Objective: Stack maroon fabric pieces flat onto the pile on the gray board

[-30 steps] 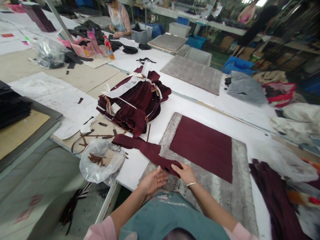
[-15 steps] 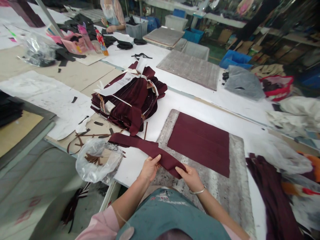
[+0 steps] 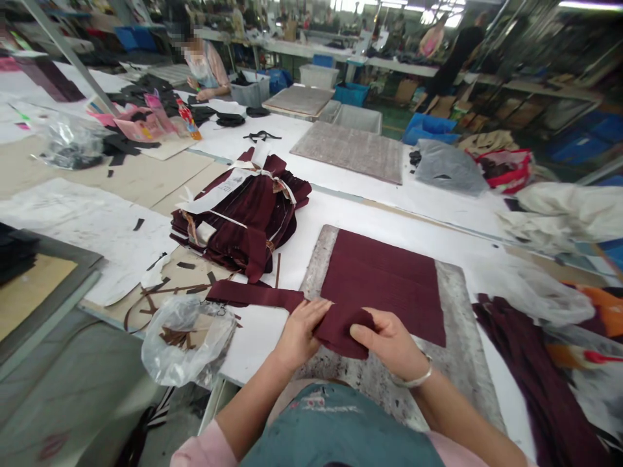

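A long maroon fabric strip (image 3: pixel 341 329) runs between my hands, and its free end trails left across the white table. My left hand (image 3: pixel 302 332) is closed on the strip, fingers over its top. Between thumb and fingers, my right hand (image 3: pixel 393 344) pinches the strip's right end, which is bent up in a curve. Both hands are above the near edge of a grey, worn board (image 3: pixel 450 292). On that board a flat maroon fabric panel (image 3: pixel 384 279) lies just beyond my hands.
A tied bundle of maroon pieces (image 3: pixel 238 220) stands left of the board. Nearer is a clear plastic bag (image 3: pixel 165 344) with brown scraps. Long maroon strips (image 3: pixel 525 363) hang at the right. Another person (image 3: pixel 207 68) sits across the tables, near a red-labelled bottle (image 3: pixel 188 120).
My right hand has moved right and turned, bending the strip's end upward. My left hand now lies over the strip. The camera view has tilted up.
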A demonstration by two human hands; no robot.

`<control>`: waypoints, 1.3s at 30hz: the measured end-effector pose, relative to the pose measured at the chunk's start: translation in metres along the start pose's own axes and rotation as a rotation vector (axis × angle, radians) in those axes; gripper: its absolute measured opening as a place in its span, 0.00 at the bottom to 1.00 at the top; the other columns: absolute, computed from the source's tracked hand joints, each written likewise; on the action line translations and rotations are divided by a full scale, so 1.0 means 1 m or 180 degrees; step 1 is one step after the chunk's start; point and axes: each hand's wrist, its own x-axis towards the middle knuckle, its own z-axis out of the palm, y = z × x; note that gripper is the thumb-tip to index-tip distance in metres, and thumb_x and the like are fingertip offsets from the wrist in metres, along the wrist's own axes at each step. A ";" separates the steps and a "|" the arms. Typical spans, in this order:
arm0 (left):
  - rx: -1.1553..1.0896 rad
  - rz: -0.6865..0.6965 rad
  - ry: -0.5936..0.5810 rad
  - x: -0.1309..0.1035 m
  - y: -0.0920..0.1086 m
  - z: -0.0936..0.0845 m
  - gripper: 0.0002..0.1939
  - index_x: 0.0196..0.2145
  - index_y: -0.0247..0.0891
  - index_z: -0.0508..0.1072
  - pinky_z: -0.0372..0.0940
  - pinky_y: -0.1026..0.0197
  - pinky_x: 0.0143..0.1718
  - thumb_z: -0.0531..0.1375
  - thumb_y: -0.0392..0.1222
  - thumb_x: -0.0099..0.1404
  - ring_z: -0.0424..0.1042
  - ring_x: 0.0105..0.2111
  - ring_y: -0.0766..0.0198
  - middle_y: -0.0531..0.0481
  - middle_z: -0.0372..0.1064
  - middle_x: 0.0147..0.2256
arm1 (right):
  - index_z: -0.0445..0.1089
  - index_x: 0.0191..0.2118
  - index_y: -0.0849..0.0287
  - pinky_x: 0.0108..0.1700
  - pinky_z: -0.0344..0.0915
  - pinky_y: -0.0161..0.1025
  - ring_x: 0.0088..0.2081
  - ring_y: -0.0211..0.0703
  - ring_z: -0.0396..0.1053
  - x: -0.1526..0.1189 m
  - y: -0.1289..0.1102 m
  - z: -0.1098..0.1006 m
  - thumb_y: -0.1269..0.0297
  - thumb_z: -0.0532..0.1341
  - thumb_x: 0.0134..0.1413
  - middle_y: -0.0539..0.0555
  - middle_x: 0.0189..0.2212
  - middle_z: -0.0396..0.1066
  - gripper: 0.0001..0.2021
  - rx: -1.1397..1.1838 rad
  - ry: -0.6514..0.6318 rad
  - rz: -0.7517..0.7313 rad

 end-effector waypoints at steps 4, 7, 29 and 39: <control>-0.2403 -0.0985 0.0494 0.016 0.025 0.005 0.13 0.41 0.40 0.76 0.64 0.52 0.47 0.61 0.43 0.57 0.72 0.40 0.55 0.46 0.75 0.39 | 0.67 0.51 0.57 0.48 0.65 0.43 0.47 0.48 0.67 0.007 -0.006 -0.011 0.54 0.59 0.55 0.57 0.46 0.69 0.20 -0.0142 0.0025 -0.0634; -0.3624 -0.1454 0.0755 0.023 0.043 -0.005 0.10 0.37 0.37 0.75 0.65 0.55 0.47 0.60 0.43 0.58 0.73 0.38 0.58 0.47 0.75 0.38 | 0.56 0.59 0.54 0.57 0.56 0.48 0.57 0.52 0.57 0.016 0.019 -0.025 0.51 0.63 0.50 0.59 0.56 0.59 0.32 -0.0606 0.0054 -0.0717; -0.4601 -0.1919 0.0794 0.009 -0.020 -0.030 0.25 0.58 0.38 0.58 0.54 0.48 0.57 0.54 0.45 0.64 0.62 0.55 0.50 0.38 0.66 0.52 | 0.70 0.37 0.60 0.37 0.65 0.38 0.32 0.41 0.69 0.010 0.110 0.005 0.58 0.68 0.39 0.51 0.32 0.73 0.17 0.0371 0.0126 0.1041; -0.3977 -0.2045 0.0773 0.007 -0.063 -0.022 0.34 0.61 0.42 0.52 0.57 0.49 0.55 0.59 0.32 0.59 0.68 0.50 0.54 0.40 0.67 0.51 | 0.63 0.48 0.60 0.35 0.65 0.40 0.32 0.43 0.70 0.002 0.139 -0.015 0.60 0.60 0.49 0.52 0.32 0.73 0.20 -0.0334 0.0120 0.1146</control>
